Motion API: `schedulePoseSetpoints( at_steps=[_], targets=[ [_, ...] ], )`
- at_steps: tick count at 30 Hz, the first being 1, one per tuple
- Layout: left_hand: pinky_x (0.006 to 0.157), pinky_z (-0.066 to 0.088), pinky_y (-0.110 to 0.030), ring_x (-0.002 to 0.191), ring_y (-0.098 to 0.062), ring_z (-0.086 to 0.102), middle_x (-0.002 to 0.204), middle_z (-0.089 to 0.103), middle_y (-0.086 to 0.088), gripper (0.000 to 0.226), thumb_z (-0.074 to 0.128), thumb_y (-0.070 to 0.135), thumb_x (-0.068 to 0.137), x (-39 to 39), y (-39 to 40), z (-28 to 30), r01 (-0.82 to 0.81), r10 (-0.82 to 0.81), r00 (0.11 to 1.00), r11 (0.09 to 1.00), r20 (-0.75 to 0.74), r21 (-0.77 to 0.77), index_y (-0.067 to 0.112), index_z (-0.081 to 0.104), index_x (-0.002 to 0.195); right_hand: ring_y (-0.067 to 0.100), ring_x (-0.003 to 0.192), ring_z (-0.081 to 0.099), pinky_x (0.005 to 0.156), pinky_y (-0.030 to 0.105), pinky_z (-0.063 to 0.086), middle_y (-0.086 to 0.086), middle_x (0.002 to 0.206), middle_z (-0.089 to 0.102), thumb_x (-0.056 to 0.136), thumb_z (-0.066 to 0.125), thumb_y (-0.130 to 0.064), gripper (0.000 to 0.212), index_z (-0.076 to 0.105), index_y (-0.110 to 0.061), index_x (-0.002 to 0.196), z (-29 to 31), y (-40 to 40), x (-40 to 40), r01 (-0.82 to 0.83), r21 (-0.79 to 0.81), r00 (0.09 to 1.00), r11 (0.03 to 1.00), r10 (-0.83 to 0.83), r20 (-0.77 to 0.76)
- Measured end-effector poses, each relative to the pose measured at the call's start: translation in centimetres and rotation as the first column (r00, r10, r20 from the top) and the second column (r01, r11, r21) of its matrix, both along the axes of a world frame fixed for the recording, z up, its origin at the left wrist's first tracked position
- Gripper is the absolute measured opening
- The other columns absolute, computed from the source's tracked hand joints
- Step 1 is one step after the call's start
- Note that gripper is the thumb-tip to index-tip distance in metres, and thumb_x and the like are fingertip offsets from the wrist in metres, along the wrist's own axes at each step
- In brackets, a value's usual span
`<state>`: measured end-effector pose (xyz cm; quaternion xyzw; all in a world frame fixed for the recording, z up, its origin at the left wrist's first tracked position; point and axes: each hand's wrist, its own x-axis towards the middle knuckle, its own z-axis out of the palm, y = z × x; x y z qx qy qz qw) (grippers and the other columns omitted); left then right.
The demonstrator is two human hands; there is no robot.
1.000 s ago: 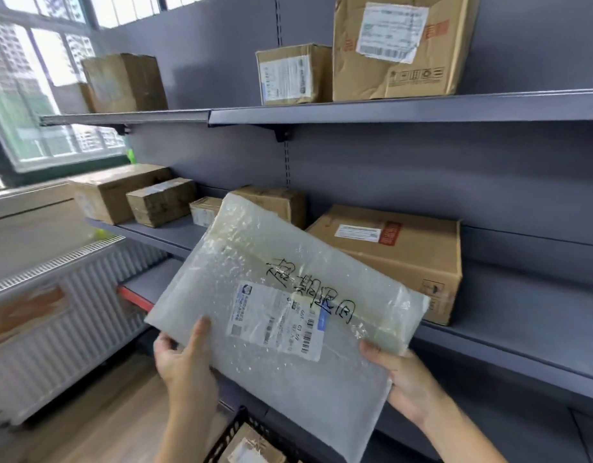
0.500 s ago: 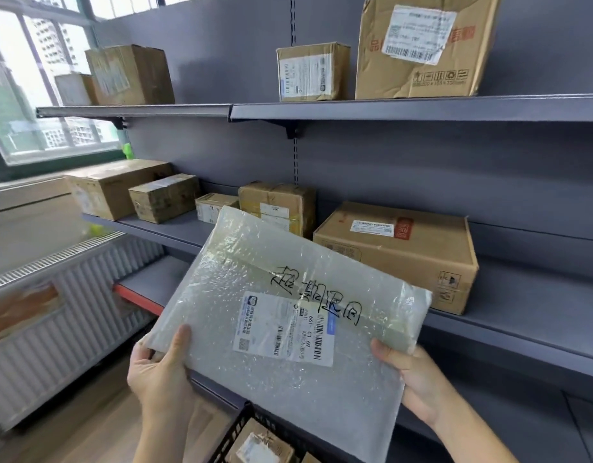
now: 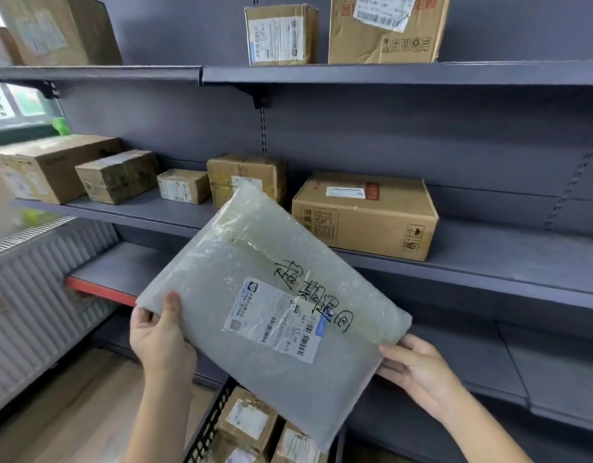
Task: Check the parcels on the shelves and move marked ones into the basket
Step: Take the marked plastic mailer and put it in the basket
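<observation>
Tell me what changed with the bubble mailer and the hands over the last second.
The bubble mailer tilted so its left edge dropped and its handwriting now runs steeply down to the right. It sits a little nearer the black basket below. The left hand kept its grip on the left corner, thumb on top; the right hand still supports the right edge. Nothing was let go. The boxes on the shelves stayed put.

Grey bubble mailer [image 3: 255,295], black handwriting and white label, tilted, held up above black basket [image 3: 208,426]; basket holds small cardboard parcels [image 3: 248,419]. Boxes on shelves [image 3: 365,212].
</observation>
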<state>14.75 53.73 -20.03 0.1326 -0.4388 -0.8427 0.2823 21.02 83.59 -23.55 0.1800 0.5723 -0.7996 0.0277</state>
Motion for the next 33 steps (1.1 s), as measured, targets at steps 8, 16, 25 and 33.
schedulePoseSetpoints(
  at_steps=[8, 16, 25, 33],
  targets=[
    [0.06, 0.056, -0.02, 0.064, -0.001, 0.065, 0.069, 0.07, 0.014, 0.017, 0.054, 0.005, 0.09, 1.4, 0.6, 5.7, 0.059, -0.083, 0.968, 0.993, -0.237, -0.105, 0.02, 0.053, 0.083, 0.023, 0.128, 0.041, 0.097, 0.037, 0.038, 0.006, 0.145, 0.035, 0.074, 0.075, -0.013, 0.095, 0.013, -0.024, 0.146, 3.2, -0.2, 1.0, 0.109, 0.558, 0.993, 0.823, -0.069, -0.091],
    [0.062, 0.052, -0.028, 0.066, -0.009, 0.061, 0.075, 0.066, 0.006, 0.014, 0.06, 0.007, 0.087, 4.2, 3.5, 10.9, 0.139, -0.297, 0.921, 0.856, -0.254, -0.498, 0.018, 0.057, 0.081, 0.015, 0.103, 0.063, 0.081, 0.029, 0.053, -0.004, 0.106, 0.067, 0.078, 0.066, 0.0, 0.054, 0.049, -0.019, 0.126, 6.6, 0.5, 4.0, -0.095, 0.416, 0.944, 0.905, 0.214, -0.251],
    [0.075, 0.053, -0.019, 0.095, 0.009, 0.056, 0.116, 0.048, 0.008, 0.076, 0.075, 0.011, 0.073, 5.6, 1.0, 8.4, 0.268, -0.361, 0.931, 0.574, 0.055, -0.773, 0.029, 0.028, 0.13, 0.02, 0.076, 0.07, 0.061, 0.026, 0.057, 0.002, 0.08, 0.075, 0.056, 0.077, 0.0, 0.036, 0.062, -0.006, 0.089, 2.4, -6.6, 5.6, -0.161, -0.063, 0.952, 0.985, 0.138, -0.273],
    [0.116, 0.014, -0.038, 0.142, -0.021, 0.01, 0.154, 0.008, -0.008, 0.114, 0.079, 0.026, 0.069, 0.0, -5.7, -3.0, 0.539, -0.251, 0.841, 0.448, 0.479, -0.713, 0.017, -0.003, 0.147, 0.018, 0.08, 0.069, 0.067, 0.032, 0.057, 0.004, 0.08, 0.074, 0.083, 0.047, 0.012, 0.026, 0.061, -0.007, 0.093, 0.8, -11.3, -1.4, 0.263, -0.374, 0.932, 0.889, -0.335, -0.142]
  ],
)
